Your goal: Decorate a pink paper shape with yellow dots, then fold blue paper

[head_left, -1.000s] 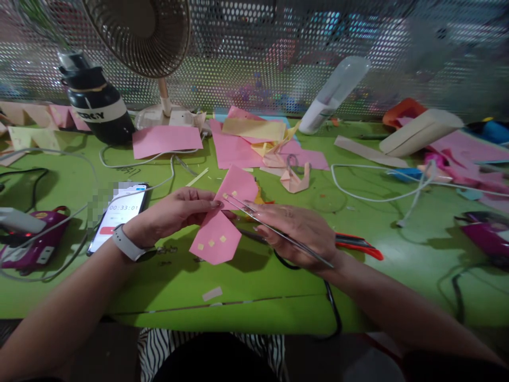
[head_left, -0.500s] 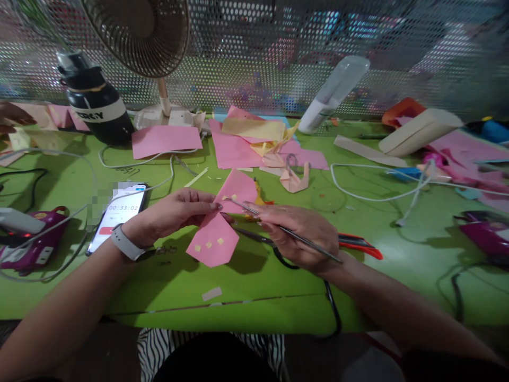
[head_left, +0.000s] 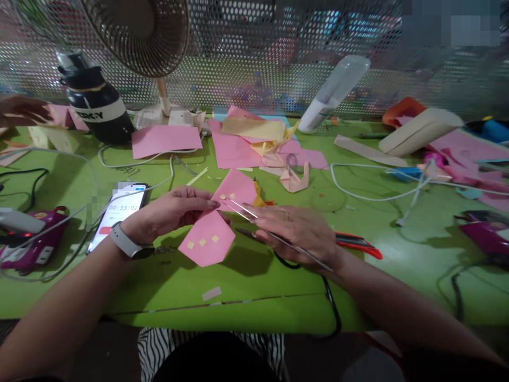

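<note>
My left hand pinches the narrow middle of a pink paper piece shaped like a bow, held just above the green table. Small pale-yellow paper squares dot both of its wings. In my right hand is a pair of metal tweezers; the two prongs are spread slightly, with tips at the upper wing, close below its squares. Beneath the right hand lie scissors, partly hidden, with a black handle. A red-orange cutter rests beside the right wrist.
A phone showing a timer lies left of my left hand. Behind are pink paper sheets, a folded peach paper shape, a fan and a dark bottle. White cables cross the table. Another person's hand is at far left.
The pink paper's lower wing has swung slightly left. The tweezers' tips have drawn off a yellow square and parted. At far left, the other person's hand has moved further into view.
</note>
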